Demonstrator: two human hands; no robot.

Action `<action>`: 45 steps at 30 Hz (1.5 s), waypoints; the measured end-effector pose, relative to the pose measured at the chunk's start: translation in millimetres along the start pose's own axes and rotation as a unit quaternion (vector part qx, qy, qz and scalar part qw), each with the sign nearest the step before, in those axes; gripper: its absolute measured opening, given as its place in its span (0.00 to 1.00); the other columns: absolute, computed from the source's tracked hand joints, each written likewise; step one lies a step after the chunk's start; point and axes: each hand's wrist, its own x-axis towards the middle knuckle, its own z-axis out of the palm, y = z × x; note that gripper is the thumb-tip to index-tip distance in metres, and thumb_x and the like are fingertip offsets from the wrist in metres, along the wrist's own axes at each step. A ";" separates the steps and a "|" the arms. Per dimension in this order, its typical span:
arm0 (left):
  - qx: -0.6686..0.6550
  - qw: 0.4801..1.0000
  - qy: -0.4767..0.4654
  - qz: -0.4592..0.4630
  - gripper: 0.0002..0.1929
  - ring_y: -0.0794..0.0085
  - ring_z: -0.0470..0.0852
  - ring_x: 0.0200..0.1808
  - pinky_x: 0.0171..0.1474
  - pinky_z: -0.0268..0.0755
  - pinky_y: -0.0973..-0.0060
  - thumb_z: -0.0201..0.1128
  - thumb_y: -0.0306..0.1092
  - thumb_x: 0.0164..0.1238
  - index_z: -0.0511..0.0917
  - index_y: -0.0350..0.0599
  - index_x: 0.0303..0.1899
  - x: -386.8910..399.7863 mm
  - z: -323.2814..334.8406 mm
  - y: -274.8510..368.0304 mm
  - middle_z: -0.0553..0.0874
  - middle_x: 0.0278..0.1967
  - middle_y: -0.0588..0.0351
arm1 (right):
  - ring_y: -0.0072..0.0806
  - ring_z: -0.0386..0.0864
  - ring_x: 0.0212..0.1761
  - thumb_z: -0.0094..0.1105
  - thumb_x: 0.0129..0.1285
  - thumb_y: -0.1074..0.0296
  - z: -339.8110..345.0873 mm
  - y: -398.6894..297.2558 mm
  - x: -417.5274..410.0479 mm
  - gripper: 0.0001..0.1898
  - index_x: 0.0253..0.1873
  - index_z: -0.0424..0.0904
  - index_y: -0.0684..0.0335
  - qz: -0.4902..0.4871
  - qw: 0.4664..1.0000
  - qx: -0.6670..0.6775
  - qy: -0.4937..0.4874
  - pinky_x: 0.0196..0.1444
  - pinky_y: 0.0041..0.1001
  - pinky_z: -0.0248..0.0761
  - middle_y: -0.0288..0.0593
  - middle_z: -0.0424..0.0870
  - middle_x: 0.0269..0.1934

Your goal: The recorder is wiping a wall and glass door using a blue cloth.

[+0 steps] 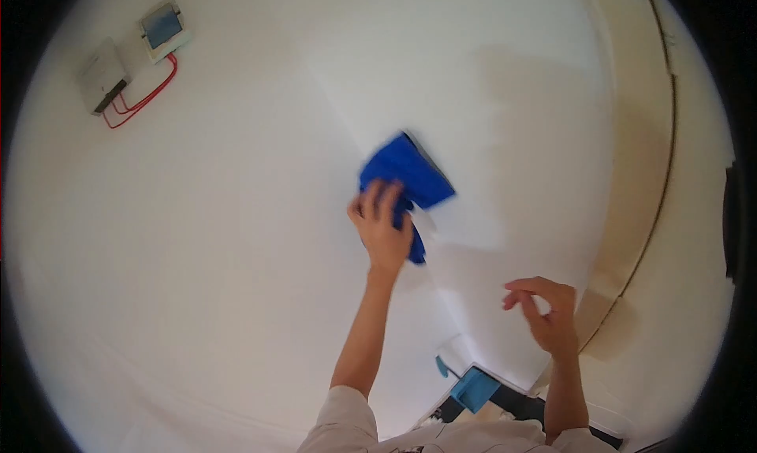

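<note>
My left hand (383,228) grips a bunched part of a blue cloth (408,169) and presses it against a broad white surface (236,228). The cloth's far part spreads out beyond the fingertips, with a dark edge along its right side, and a small end hangs out beside the thumb. Off to the lower right, my right hand (547,311) is raised with bent fingers apart, holding nothing.
At the upper left are a grey-white box (105,77) with red wires (148,98) and a switch-like fitting (163,26). A light blue object (475,389) lies near my body. A beige trim (636,157) curves along the right.
</note>
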 end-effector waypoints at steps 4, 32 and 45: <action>0.105 0.992 0.028 -0.066 0.32 0.50 0.67 0.61 0.62 0.59 0.58 0.65 0.19 0.42 0.71 0.43 0.56 12.1 -21.3 -63.2 0.68 0.65 0.47 | 0.27 0.83 0.30 0.55 0.62 0.77 49.9 8.0 15.2 0.10 0.47 0.82 0.62 0.034 0.991 0.076 -0.109 0.33 0.23 0.76 0.43 0.85 0.31; 0.135 0.976 -0.161 -0.048 0.38 0.52 0.67 0.63 0.64 0.58 0.60 0.72 0.30 0.50 0.65 0.46 0.66 -49.6 -82.1 -83.3 0.59 0.71 0.45 | 0.47 0.62 0.62 0.50 0.68 0.67 260.8 78.9 150.4 0.28 0.71 0.56 0.66 -0.155 0.984 -0.070 0.046 0.63 0.38 0.60 0.58 0.56 0.68; 0.413 0.834 0.015 -0.367 0.68 0.28 0.28 0.71 0.68 0.35 0.36 0.79 0.57 0.32 0.39 0.50 0.74 -93.4 -231.3 -50.0 0.26 0.71 0.33 | 0.28 0.73 0.39 0.66 0.47 0.75 264.7 57.3 141.6 0.39 0.69 0.65 0.55 0.032 0.991 -0.048 0.122 0.41 0.25 0.76 0.47 0.70 0.54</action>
